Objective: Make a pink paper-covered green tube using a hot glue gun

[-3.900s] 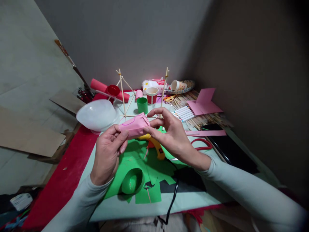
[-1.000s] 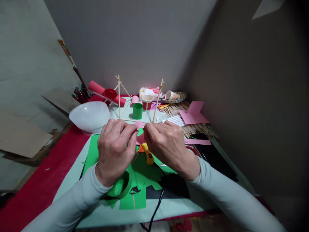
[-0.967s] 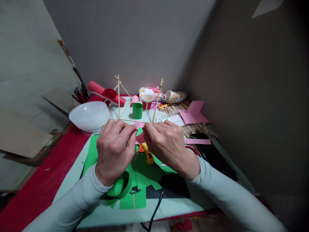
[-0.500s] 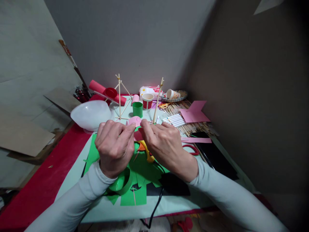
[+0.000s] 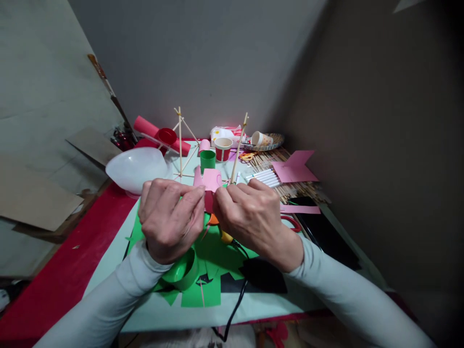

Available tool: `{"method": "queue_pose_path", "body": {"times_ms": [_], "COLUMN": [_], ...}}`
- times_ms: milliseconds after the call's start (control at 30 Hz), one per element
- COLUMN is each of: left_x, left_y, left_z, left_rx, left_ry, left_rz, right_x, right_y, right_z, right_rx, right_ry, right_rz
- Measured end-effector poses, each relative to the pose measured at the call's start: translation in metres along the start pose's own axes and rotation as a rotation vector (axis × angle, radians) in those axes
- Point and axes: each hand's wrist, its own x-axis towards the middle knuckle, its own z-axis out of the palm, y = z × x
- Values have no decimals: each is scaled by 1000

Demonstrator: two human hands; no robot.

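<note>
A small piece of pink paper [image 5: 212,179], bent into a fold, is held up between both hands above the table. My left hand [image 5: 172,217] pinches its left side with thumb and fingers closed. Its right side is gripped by my right hand [image 5: 250,220], fingers curled, knuckles up. The lower part of the paper looks darker, in shadow. Below the hands, partly hidden, lies a yellow and orange glue gun [image 5: 227,237] with a black cord. Green paper sheets [image 5: 206,296] are spread beneath, and a green paper ring [image 5: 189,275] sits near my left wrist.
Tied stick frames [image 5: 180,145] stand behind the hands, near a green cup [image 5: 208,160] and a red-and-white cup [image 5: 223,150]. A translucent bowl [image 5: 136,169] is at left. White markers [image 5: 266,178], red-handled scissors [image 5: 293,223] and a black flat object [image 5: 326,237] lie at right.
The pink paper has tipped upright, showing more of its face above my fingertips. Both hands stay close together, and the right hand has shifted slightly, covering more of the glue gun.
</note>
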Motion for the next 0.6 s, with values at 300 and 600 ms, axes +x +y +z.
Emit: {"method": "queue_pose_path", "body": {"times_ms": [300, 600], "left_x": [3, 1], "left_y": [-4, -3], "left_z": [-10, -15], "left_rx": [-85, -73], "left_ry": [-22, -41], "left_rz": [38, -79], "right_x": [2, 0], "right_y": [9, 6], "right_z": [-2, -3], "right_rx": [5, 65], "right_ry": [95, 188], "right_rz": [-87, -67]}}
